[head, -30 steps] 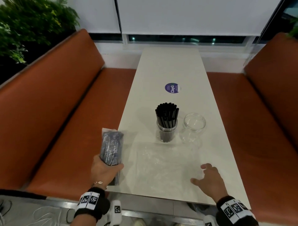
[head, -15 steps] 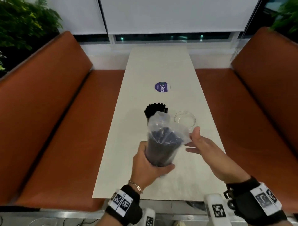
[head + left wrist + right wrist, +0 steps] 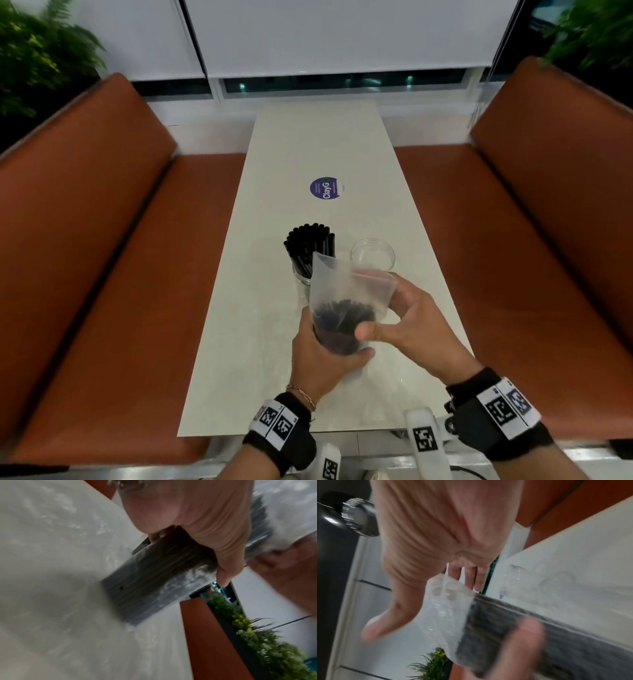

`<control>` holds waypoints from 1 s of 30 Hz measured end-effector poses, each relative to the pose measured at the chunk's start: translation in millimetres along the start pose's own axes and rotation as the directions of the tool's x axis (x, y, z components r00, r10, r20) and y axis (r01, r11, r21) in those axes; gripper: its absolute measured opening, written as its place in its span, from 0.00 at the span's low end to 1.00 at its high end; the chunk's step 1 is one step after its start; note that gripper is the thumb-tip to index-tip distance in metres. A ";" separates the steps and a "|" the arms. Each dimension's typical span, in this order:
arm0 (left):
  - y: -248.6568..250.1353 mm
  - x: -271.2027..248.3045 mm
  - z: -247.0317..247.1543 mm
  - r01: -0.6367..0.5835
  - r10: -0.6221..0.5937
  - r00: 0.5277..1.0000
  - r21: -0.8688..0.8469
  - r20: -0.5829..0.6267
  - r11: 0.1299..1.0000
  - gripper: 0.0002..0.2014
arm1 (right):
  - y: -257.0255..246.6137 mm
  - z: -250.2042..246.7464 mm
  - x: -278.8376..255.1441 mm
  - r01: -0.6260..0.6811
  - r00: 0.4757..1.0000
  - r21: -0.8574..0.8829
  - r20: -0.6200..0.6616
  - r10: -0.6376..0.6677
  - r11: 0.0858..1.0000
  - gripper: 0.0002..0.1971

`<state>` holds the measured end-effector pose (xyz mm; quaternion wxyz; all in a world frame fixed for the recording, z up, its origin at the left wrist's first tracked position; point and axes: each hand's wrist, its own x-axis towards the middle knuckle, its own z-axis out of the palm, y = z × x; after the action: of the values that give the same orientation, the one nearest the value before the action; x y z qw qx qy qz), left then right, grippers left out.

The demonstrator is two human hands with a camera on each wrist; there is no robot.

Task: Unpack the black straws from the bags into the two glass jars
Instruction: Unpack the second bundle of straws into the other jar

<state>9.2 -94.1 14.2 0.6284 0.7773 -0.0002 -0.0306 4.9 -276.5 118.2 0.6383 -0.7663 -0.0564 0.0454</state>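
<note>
So about halfway: the left clear glass jar (image 3: 310, 270) is already sitting packed with black straws, the right glass jar (image 3: 372, 255) is still waiting empty, while the left hand (image 3: 323, 356) is gripping the clear plastic bag of black straws (image 3: 346, 308) upright over the white table (image 3: 322, 150) and the right hand (image 3: 407, 322) is pinching its open top.

The long pale tabletop (image 3: 318, 144) is viewed from above by the head camera. The clear plastic bag of black straws (image 3: 342, 318), gripped below the fingers (image 3: 223, 566), is shown close-up and blurred in both wrist views.
</note>
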 end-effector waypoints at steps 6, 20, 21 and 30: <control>3.0 4.9 12.2 -0.033 0.032 0.999 -0.039 -0.024 0.999 0.38 | 35.3 24.5 -5.4 -0.021 1.000 -0.005 -0.013 0.021 1.000 0.40; -62.4 -4.4 11.9 0.167 -0.201 0.955 0.163 0.216 0.972 0.26 | 130.0 58.1 -5.1 -0.216 0.974 0.031 -0.062 0.217 0.976 0.29; -61.4 -2.4 5.2 0.175 -0.204 0.941 0.129 0.271 0.976 0.35 | 134.2 56.6 -5.6 -0.233 0.970 0.016 -0.067 0.234 0.972 0.28; -2.1 -13.1 -5.6 0.035 -0.032 0.996 -0.037 0.082 0.999 0.53 | 138.9 66.3 -11.7 -0.279 0.960 -0.060 -0.024 0.278 0.958 0.18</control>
<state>-3.6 -87.6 14.0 0.6419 0.7632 -0.0120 -0.0729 -12.1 -238.6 -30.5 0.6016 -0.7867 0.0558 0.1270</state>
